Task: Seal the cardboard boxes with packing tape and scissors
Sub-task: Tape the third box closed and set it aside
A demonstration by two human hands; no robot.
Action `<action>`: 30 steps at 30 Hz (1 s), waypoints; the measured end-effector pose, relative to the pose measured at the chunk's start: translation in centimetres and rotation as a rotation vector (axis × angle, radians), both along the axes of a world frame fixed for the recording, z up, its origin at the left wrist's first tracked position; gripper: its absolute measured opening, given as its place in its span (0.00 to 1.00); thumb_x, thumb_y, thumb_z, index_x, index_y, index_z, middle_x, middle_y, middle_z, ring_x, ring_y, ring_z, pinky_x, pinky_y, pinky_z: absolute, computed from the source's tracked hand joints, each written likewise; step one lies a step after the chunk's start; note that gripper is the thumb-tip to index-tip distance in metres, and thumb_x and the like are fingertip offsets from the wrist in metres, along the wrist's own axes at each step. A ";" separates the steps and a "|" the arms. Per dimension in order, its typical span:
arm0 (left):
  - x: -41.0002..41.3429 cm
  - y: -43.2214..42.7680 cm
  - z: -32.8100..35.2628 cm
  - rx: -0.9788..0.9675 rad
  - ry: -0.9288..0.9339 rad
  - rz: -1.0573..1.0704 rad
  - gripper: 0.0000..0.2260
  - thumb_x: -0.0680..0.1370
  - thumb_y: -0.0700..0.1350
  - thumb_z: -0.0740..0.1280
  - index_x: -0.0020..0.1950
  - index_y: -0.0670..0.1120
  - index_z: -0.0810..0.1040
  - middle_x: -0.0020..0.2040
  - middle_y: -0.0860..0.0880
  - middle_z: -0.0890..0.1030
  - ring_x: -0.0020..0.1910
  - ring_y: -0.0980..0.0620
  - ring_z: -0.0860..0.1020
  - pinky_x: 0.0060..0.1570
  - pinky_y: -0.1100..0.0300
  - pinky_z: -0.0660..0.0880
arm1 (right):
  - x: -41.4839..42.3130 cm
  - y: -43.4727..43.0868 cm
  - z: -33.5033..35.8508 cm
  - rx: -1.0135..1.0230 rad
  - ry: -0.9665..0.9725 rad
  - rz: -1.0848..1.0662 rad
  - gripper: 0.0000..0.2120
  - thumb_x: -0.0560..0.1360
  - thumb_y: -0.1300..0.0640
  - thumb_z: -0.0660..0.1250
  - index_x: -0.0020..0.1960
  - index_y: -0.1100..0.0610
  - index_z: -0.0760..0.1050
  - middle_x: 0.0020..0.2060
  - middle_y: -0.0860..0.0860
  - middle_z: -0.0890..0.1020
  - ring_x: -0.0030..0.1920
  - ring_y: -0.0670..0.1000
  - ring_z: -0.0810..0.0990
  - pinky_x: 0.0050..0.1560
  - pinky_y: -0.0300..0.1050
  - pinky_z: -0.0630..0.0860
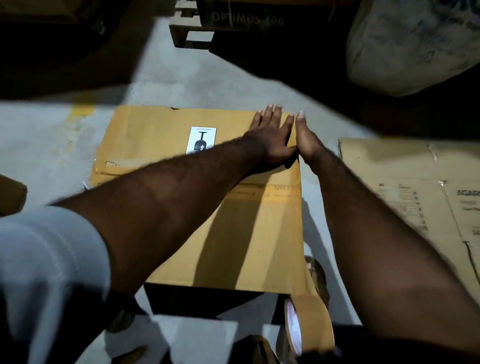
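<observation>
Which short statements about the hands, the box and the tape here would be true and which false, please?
1. The left hand and right hand press with straight fingers on the yellow-brown cardboard box. True.
2. The roll of brown packing tape sits in the middle of the box top. False: it is at the near right corner, below the top.
3. A white label with a black symbol is on the box top. True.
4. The right hand holds scissors. False: it holds nothing.
5. A flattened brown cardboard sheet lies right of the box. True.
</observation>
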State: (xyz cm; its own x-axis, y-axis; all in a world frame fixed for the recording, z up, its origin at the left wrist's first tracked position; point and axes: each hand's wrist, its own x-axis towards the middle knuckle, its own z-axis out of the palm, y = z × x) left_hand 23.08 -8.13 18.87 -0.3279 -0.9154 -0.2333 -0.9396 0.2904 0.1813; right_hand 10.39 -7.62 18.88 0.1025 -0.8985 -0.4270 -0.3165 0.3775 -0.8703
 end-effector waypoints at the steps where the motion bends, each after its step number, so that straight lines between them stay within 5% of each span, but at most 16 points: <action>1: 0.1 0.4 0.3 0.011 -0.017 0.005 0.44 0.78 0.69 0.56 0.83 0.48 0.40 0.82 0.40 0.37 0.80 0.39 0.35 0.78 0.42 0.36 | -0.2 0.3 0.1 0.000 0.034 -0.046 0.37 0.83 0.33 0.40 0.80 0.56 0.63 0.78 0.59 0.64 0.78 0.58 0.63 0.76 0.53 0.60; 6: 0.5 6.3 1.0 -0.079 0.073 0.004 0.41 0.80 0.66 0.57 0.83 0.47 0.43 0.83 0.42 0.40 0.81 0.42 0.38 0.78 0.43 0.39 | -1.6 3.1 1.6 0.019 0.195 -0.220 0.36 0.83 0.35 0.49 0.76 0.62 0.67 0.71 0.61 0.73 0.69 0.63 0.74 0.70 0.60 0.71; 10: 0.2 14.4 1.2 -0.098 0.166 0.032 0.36 0.82 0.60 0.59 0.83 0.46 0.48 0.84 0.44 0.44 0.82 0.43 0.42 0.79 0.42 0.43 | -1.8 7.8 2.5 0.081 0.086 -0.234 0.15 0.81 0.47 0.64 0.51 0.59 0.79 0.47 0.57 0.81 0.47 0.57 0.80 0.50 0.52 0.78; 12: -0.1 18.2 1.0 -0.081 0.180 0.055 0.35 0.83 0.59 0.59 0.83 0.45 0.49 0.84 0.45 0.46 0.82 0.43 0.44 0.79 0.42 0.45 | -1.6 10.8 2.6 0.092 0.082 -0.178 0.13 0.78 0.49 0.67 0.46 0.59 0.78 0.41 0.56 0.81 0.46 0.57 0.81 0.50 0.54 0.78; 19: 0.0 25.4 1.1 0.070 0.127 -0.064 0.32 0.83 0.58 0.57 0.83 0.49 0.51 0.84 0.48 0.49 0.82 0.41 0.47 0.78 0.39 0.47 | -1.4 21.1 2.6 0.166 0.307 0.015 0.08 0.78 0.57 0.63 0.42 0.59 0.75 0.42 0.60 0.81 0.41 0.59 0.80 0.41 0.49 0.75; 26: -0.4 28.9 2.8 0.120 0.089 -0.071 0.31 0.83 0.56 0.60 0.83 0.50 0.53 0.84 0.46 0.48 0.82 0.40 0.47 0.78 0.38 0.48 | -4.7 24.1 5.5 0.155 0.481 0.022 0.14 0.81 0.63 0.62 0.39 0.50 0.69 0.51 0.55 0.75 0.49 0.55 0.74 0.58 0.50 0.76; 30: 0.1 30.0 3.7 0.145 0.141 -0.038 0.32 0.82 0.53 0.63 0.82 0.48 0.54 0.83 0.45 0.53 0.82 0.42 0.51 0.79 0.41 0.49 | -3.3 25.1 5.6 0.111 0.461 -0.010 0.09 0.79 0.62 0.65 0.39 0.54 0.74 0.43 0.56 0.78 0.47 0.55 0.78 0.50 0.51 0.78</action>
